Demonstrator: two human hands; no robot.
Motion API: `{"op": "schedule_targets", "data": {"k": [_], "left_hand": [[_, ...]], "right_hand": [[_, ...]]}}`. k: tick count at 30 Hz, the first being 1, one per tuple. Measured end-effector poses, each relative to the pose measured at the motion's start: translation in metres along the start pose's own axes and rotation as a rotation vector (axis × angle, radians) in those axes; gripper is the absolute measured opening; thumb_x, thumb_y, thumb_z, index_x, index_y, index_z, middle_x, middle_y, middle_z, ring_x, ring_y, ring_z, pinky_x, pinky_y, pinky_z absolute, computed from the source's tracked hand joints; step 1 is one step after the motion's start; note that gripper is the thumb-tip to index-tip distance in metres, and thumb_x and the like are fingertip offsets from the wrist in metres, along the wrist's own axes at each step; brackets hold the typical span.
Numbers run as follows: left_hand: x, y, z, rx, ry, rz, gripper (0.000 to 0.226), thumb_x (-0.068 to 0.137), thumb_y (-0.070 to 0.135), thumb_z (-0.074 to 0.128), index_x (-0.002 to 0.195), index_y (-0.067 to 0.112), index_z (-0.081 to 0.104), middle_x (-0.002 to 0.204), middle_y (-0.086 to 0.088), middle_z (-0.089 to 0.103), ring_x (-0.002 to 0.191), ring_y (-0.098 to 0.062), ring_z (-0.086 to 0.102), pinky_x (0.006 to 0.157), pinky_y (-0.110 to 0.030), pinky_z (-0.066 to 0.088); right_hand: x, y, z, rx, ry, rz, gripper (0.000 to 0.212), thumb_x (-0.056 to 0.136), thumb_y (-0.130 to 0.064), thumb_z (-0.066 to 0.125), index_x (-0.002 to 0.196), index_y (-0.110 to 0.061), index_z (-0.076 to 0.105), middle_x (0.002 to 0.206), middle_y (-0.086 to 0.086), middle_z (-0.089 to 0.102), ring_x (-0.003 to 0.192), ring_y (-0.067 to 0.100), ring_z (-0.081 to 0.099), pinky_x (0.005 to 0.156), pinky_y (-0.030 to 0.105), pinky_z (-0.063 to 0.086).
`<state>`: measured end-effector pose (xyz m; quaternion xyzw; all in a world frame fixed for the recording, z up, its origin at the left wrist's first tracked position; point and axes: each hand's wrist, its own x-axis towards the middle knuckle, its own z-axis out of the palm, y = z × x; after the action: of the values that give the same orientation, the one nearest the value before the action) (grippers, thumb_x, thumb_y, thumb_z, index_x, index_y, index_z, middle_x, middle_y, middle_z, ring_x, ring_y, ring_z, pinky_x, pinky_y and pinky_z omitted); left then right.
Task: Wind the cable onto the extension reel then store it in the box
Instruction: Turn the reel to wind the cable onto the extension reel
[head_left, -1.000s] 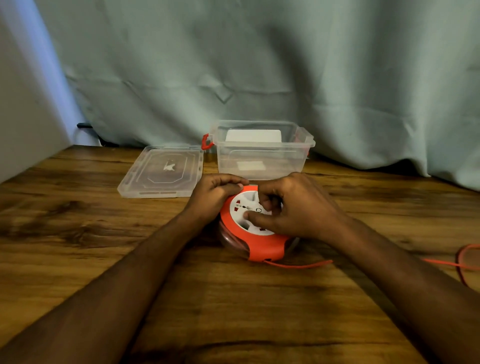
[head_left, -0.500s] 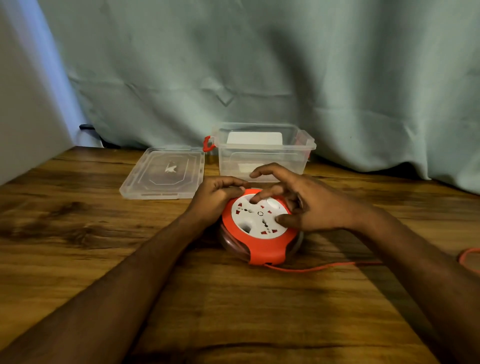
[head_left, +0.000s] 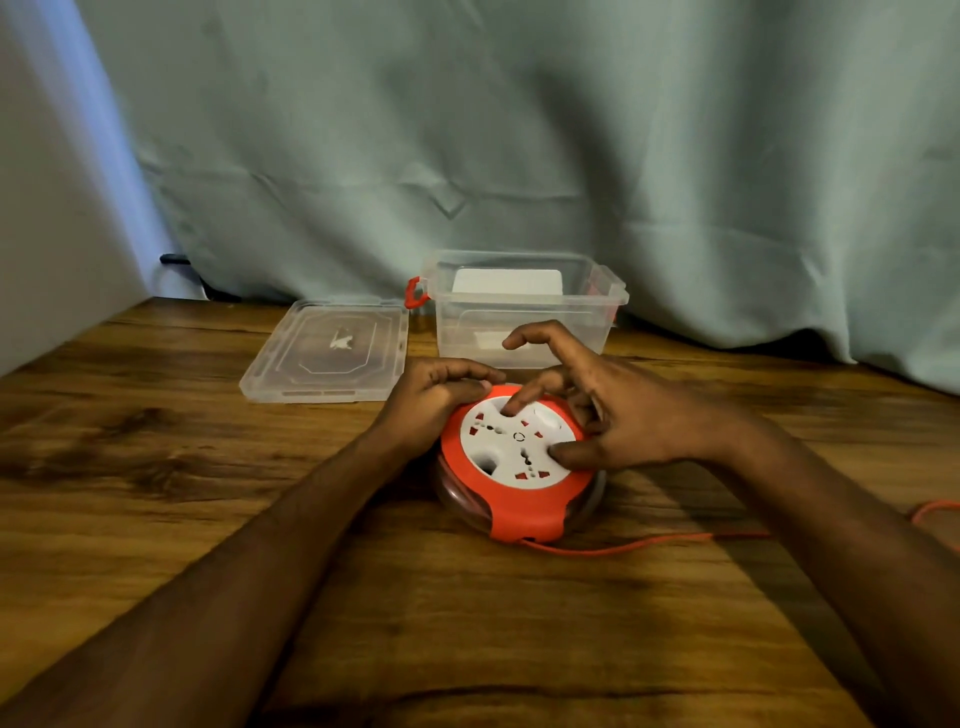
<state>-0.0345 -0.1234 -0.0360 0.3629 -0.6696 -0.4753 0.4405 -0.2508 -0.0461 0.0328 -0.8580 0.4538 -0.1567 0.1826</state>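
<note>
An orange-red extension reel (head_left: 519, 467) with a white socket face dotted red sits at centre frame on a dark-grained brown wooden table (head_left: 156, 467); its orange cable (head_left: 649, 543) trails right. Behind, a clear box (head_left: 524, 306) with red latches, clear lid (head_left: 327, 351), pale teal curtain (head_left: 519, 130).

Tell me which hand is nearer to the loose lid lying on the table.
Left. The left hand grips the reel's far-left edge, just right of the lid. The right hand rests on the reel's right side, farther from it.
</note>
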Motion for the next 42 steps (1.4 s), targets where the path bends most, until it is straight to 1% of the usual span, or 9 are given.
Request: {"op": "schedule_targets", "data": {"k": [3, 7, 12, 16, 23, 31, 34, 38, 42], "left_hand": [[0.0, 0.0, 0.001, 0.005, -0.01, 0.004, 0.023, 0.096, 0.004, 0.059, 0.108, 0.012, 0.078, 0.099, -0.007, 0.079, 0.088, -0.022, 0.076, 0.071, -0.027, 0.06], [0.0, -0.001, 0.001, -0.002, 0.005, -0.005, 0.023, 0.095, 0.004, 0.06, 0.106, 0.012, 0.079, 0.096, -0.005, 0.079, 0.087, -0.021, 0.077, 0.071, -0.027, 0.059], [0.001, -0.002, 0.001, -0.029, 0.019, -0.025, 0.023, 0.095, 0.004, 0.061, 0.107, 0.011, 0.079, 0.1, -0.01, 0.08, 0.092, -0.029, 0.076, 0.079, -0.037, 0.062], [0.001, -0.002, 0.002, -0.035, 0.01, -0.024, 0.024, 0.094, 0.003, 0.061, 0.11, 0.007, 0.078, 0.102, -0.012, 0.079, 0.093, -0.03, 0.076, 0.078, -0.037, 0.061], [0.002, -0.003, 0.001, -0.056, 0.004, 0.018, 0.027, 0.094, 0.0, 0.059, 0.116, 0.006, 0.074, 0.109, -0.015, 0.077, 0.101, -0.033, 0.074, 0.088, -0.045, 0.061], [0.002, -0.002, 0.002, -0.057, 0.031, 0.028, 0.026, 0.092, -0.003, 0.06, 0.1, 0.013, 0.078, 0.099, -0.009, 0.079, 0.093, -0.025, 0.075, 0.085, -0.037, 0.059], [0.001, -0.001, 0.002, -0.06, 0.032, 0.005, 0.024, 0.093, 0.0, 0.061, 0.101, 0.014, 0.079, 0.096, -0.009, 0.08, 0.089, -0.026, 0.076, 0.079, -0.035, 0.059], [0.001, -0.001, 0.0, -0.048, -0.01, -0.002, 0.022, 0.095, 0.003, 0.06, 0.109, 0.008, 0.077, 0.098, -0.011, 0.079, 0.09, -0.028, 0.076, 0.075, -0.033, 0.06], [-0.001, 0.002, 0.001, -0.038, -0.023, 0.009, 0.025, 0.094, 0.0, 0.06, 0.105, 0.013, 0.078, 0.097, -0.005, 0.08, 0.087, -0.019, 0.076, 0.073, -0.026, 0.059]], "right_hand": [[-0.001, 0.0, -0.001, 0.02, -0.009, -0.009, 0.095, 0.08, -0.002, 0.082, 0.147, -0.035, 0.024, 0.125, -0.008, 0.073, 0.063, 0.0, 0.063, 0.058, 0.017, 0.047], [-0.003, -0.003, 0.0, 0.028, 0.022, 0.034, 0.094, 0.077, -0.016, 0.09, 0.14, -0.044, 0.026, 0.118, -0.01, 0.071, 0.082, 0.004, 0.073, 0.067, 0.033, 0.062], [-0.001, -0.011, 0.006, -0.148, 0.097, 0.09, 0.085, 0.07, -0.042, 0.093, 0.129, -0.047, 0.033, 0.099, -0.013, 0.07, 0.074, -0.008, 0.063, 0.06, 0.017, 0.045], [0.002, -0.017, 0.012, -0.27, 0.152, 0.138, 0.072, 0.065, -0.059, 0.09, 0.115, -0.045, 0.041, 0.084, -0.012, 0.069, 0.077, 0.002, 0.062, 0.062, 0.034, 0.052], [0.007, -0.02, 0.023, -0.365, 0.263, 0.137, 0.047, 0.067, -0.071, 0.079, 0.082, -0.038, 0.05, 0.06, -0.01, 0.06, 0.058, 0.0, 0.052, 0.054, 0.028, 0.036], [0.007, -0.015, 0.026, -0.287, 0.292, -0.01, 0.038, 0.082, -0.043, 0.081, 0.104, -0.04, 0.051, 0.066, -0.013, 0.064, 0.056, 0.004, 0.057, 0.053, 0.027, 0.038], [0.005, -0.01, 0.016, -0.125, 0.228, -0.049, 0.066, 0.074, -0.007, 0.078, 0.125, -0.039, 0.052, 0.092, -0.02, 0.072, 0.057, 0.012, 0.058, 0.051, 0.032, 0.046], [0.004, -0.003, 0.011, -0.157, 0.119, -0.014, 0.089, 0.073, 0.002, 0.077, 0.146, -0.039, 0.047, 0.094, -0.048, 0.063, 0.058, 0.011, 0.053, 0.052, 0.024, 0.042], [0.005, 0.005, 0.009, -0.048, 0.066, -0.003, 0.092, 0.079, -0.002, 0.079, 0.151, -0.041, 0.039, 0.121, -0.028, 0.073, 0.056, 0.009, 0.052, 0.056, 0.03, 0.05]]}}
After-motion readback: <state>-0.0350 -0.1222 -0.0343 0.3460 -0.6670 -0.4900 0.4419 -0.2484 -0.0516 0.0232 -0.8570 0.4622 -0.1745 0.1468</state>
